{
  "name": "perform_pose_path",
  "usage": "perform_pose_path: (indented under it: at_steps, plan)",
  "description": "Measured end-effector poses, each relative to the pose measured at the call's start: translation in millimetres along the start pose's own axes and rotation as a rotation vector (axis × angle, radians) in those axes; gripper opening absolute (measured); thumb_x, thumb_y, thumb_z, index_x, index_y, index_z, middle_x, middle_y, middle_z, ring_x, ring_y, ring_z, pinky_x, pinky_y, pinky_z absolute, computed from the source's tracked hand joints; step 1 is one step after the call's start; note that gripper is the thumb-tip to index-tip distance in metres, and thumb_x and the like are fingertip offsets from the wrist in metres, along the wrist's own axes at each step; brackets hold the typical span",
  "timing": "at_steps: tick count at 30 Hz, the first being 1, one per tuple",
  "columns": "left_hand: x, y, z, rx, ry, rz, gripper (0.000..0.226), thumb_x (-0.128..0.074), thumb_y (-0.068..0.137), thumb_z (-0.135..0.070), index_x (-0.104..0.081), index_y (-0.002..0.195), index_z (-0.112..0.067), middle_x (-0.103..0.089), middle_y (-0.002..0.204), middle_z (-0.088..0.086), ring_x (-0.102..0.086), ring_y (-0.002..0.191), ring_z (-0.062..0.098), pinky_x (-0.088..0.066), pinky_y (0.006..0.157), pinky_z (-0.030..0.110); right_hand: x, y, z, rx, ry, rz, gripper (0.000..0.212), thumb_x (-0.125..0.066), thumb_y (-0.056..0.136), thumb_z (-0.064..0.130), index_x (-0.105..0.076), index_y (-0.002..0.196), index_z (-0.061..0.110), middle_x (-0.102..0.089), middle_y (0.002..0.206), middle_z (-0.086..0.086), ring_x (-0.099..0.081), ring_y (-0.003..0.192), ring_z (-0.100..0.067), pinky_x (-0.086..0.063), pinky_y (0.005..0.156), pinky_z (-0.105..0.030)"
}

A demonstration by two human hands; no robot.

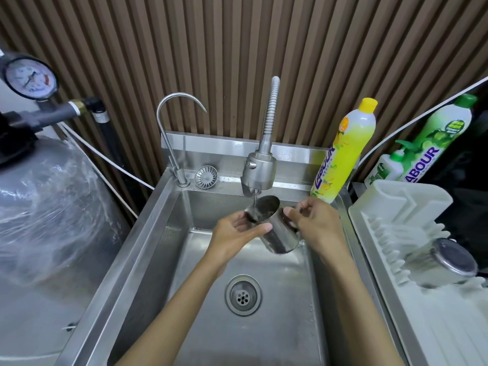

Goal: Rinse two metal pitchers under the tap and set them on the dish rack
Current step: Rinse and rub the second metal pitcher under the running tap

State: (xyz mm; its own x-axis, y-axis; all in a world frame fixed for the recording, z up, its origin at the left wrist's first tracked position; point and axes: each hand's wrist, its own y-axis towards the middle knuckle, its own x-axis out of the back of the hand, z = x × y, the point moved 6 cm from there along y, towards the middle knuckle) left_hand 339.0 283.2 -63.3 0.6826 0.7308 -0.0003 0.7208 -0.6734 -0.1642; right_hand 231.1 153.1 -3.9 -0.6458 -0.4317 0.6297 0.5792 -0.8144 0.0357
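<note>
A metal pitcher hangs tilted over the steel sink, its mouth turned up and left under the tap. A thin stream of water runs from the tap into the mouth. My left hand cups the pitcher's rim side, thumb laid across its wall. My right hand grips it on the right, fingers curled where the handle sits. A second metal pitcher lies upside down on the white dish rack at the right.
A slim gooseneck tap and a loose strainer sit on the sink's back ledge. A yellow detergent bottle leans at the back right corner, green bottles behind the rack. The drain lies below. A wrapped tank stands left.
</note>
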Motion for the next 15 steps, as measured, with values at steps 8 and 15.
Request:
perform_pose_path:
  at_steps: [8, 15]
  plan:
    - [4, 2, -35, -0.262, -0.094, -0.197, 0.080, -0.080, 0.062, 0.005, -0.043, 0.118, -0.039, -0.055, 0.113, -0.026, -0.053, 0.107, -0.012, -0.037, 0.101, 0.014, -19, 9, 4, -0.077, 0.717, 0.120, 0.023, -0.060, 0.087, 0.005, -0.049, 0.070, 0.015, -0.061, 0.075, -0.003, -0.054, 0.074, -0.013, -0.043, 0.075, -0.021]
    - [25, -20, -59, -0.439, 0.337, -0.360, 0.081, -0.086, 0.055, -0.027, -0.054, 0.129, -0.015, -0.057, 0.123, -0.007, -0.051, 0.112, 0.003, -0.031, 0.091, -0.002, -61, -5, -2, -0.210, 0.987, 0.414, 0.015, -0.053, 0.092, 0.008, -0.052, 0.077, 0.009, -0.071, 0.077, -0.009, -0.070, 0.076, -0.020, -0.058, 0.078, -0.028]
